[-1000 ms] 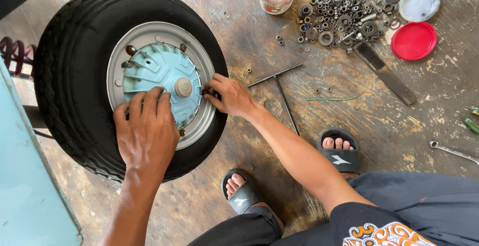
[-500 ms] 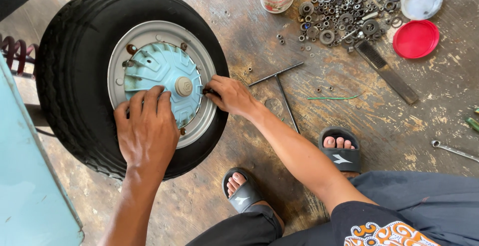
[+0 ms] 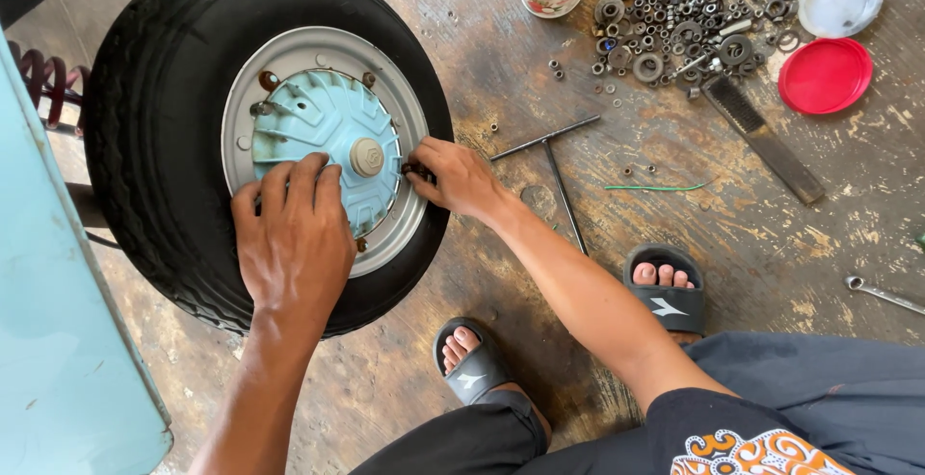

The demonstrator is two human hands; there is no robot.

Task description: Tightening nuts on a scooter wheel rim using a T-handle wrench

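Wheel (image 3: 154, 147) lies flat on floor (image 3: 674, 234); left hand (image 3: 294, 234) presses open-palmed on blue hub (image 3: 318, 128), steadying it; right hand (image 3: 458, 178) pinches a small fastener at hub's rim; T-wrench (image 3: 554, 162) lies just beside.

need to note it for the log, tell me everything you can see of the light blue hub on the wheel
The light blue hub sits in the middle of the silver rim of a black tyre lying flat on the floor. It looks like painted metal, round, with raised ribs and small holes, and a pale hexagonal nut at its centre. The left hand rests flat on its lower edge. The right hand pinches something small and dark at its right edge, where it meets the rim.
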